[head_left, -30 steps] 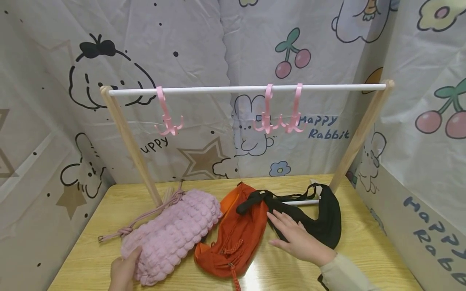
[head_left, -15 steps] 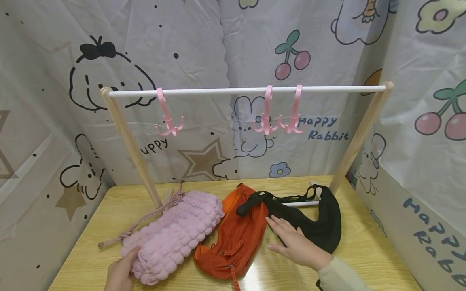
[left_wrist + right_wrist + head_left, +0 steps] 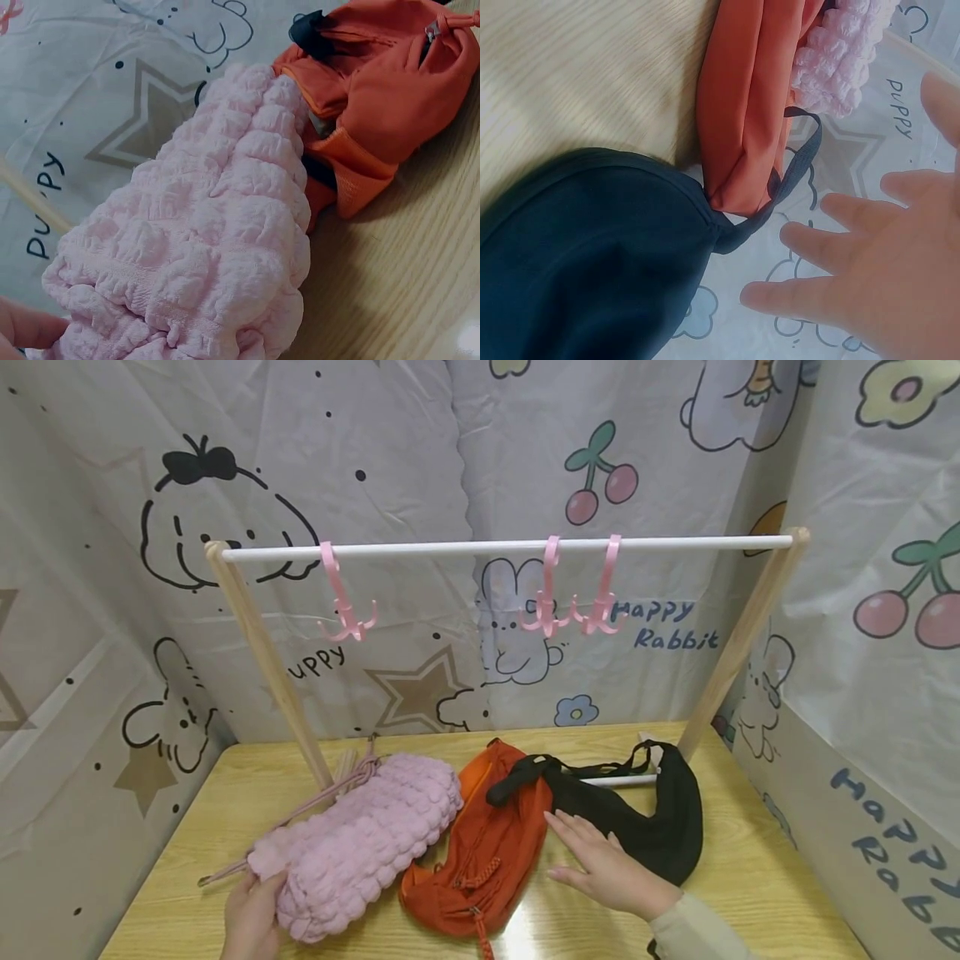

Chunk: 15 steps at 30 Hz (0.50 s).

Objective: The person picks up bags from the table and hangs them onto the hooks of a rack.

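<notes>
Pink bag [image 3: 363, 847] at 7 o'clock in the head view, pinched by the left hand [image 3: 251, 914].
The grip is closed on its 8 o'clock end; such puffy fabric probably wants a deep, firm hold. Right hand [image 3: 615, 872]: fingers spread, holding nothing. Orange bag [image 3: 504, 852] at 6 o'clock, black bag [image 3: 671, 818] towards 4; contents of all three hidden.

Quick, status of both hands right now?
Left hand: holding the pink bubble-textured bag by its near end.
Right hand: open, holding nothing.
</notes>
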Tool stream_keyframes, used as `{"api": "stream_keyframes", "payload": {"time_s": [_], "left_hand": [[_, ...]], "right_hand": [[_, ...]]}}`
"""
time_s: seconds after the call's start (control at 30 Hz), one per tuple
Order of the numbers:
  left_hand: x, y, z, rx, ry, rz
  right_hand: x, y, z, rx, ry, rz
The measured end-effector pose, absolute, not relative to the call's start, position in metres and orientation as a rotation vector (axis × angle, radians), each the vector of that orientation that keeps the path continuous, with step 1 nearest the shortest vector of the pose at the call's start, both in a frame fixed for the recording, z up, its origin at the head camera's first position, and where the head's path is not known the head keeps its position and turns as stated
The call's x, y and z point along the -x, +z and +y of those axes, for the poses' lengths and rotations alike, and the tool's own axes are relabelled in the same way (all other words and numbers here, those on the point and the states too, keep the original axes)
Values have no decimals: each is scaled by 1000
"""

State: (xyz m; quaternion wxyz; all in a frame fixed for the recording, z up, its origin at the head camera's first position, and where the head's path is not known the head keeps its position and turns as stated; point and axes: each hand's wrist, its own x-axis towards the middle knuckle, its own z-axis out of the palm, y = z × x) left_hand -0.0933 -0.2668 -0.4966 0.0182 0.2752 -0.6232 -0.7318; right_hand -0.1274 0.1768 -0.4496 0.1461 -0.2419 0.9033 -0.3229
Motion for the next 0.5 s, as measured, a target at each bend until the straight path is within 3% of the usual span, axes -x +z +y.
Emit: {"api": "stream_keyframes", "payload": {"time_s": [0.5], "left_hand": [[93,-458,-246,-754,-2176,-1939]], "right_hand": [[128,-450,175,686,-917,2601]]}}
